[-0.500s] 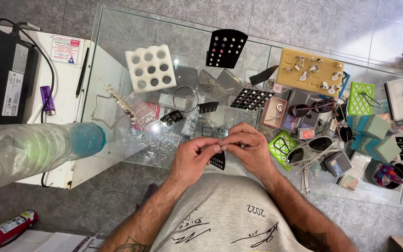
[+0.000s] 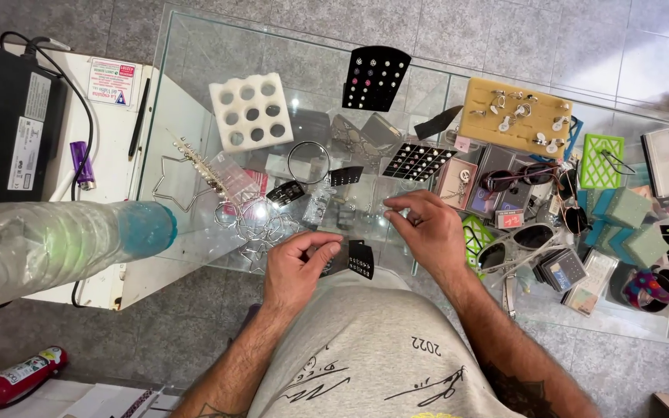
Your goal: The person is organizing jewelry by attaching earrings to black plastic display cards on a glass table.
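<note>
Left hand [image 2: 297, 267] pinches small black earring card [image 2: 358, 259] at glass surface [image 2: 195, 116] edge — right hand [image 2: 426, 228], fingertips pinched, contents unclear, sits just right & beyond.

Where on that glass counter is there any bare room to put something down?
Bare glass lies along the far edge, between the white foam block with round holes and the black card of stud earrings, and left of the block toward the glass counter corner. The right half, around the yellow foam pad and white-framed sunglasses, is crowded.
</note>
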